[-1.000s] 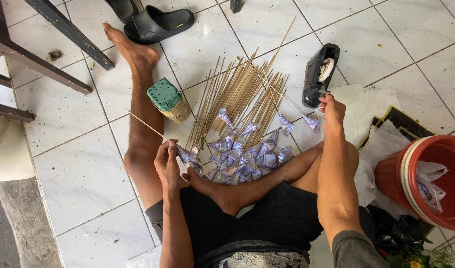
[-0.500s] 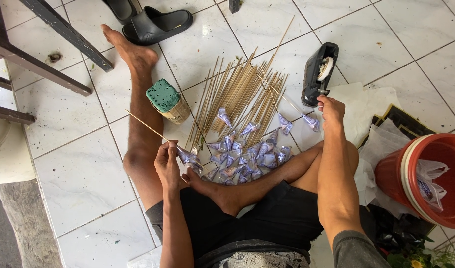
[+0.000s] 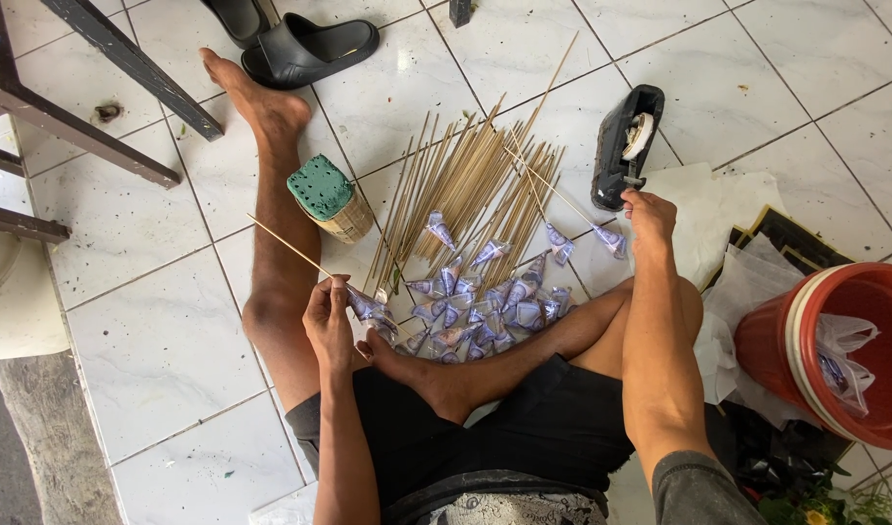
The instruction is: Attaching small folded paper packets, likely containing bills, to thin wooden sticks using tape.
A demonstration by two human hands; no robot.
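- White tiled floor [image 3: 164,360] carries everything; the biggest bare patch is at the lower left, between the outstretched leg and the grey slab at the left edge.
- Dark table legs [image 3: 125,58] cut across the top left corner, so that side is tight.
- Red bucket [image 3: 835,350] sits against the right edge with a plastic bag inside, white paper sheets [image 3: 718,209] just beside it.
- Fan of bamboo sticks [image 3: 465,185] lies mid-floor, tips spreading toward the top edge; open tile on both sides of it.
- Black sandal [image 3: 310,49] near the top edge, just past the toes.
- Black tape dispenser [image 3: 629,146] right of the sticks.
- Green foam block [image 3: 321,190] in a small basket, touching the shin.
- Pile of folded purple paper cones [image 3: 475,301] at the near end of the sticks, by the bent foot.
- Right hand [image 3: 648,214] stretched out, fingertips at the dispenser's near end; looks like it's pinching tape, hard to tell.
- Left hand [image 3: 331,321] is closed around one skewer [image 3: 290,248] with a purple cone, held over the floor near the pile.
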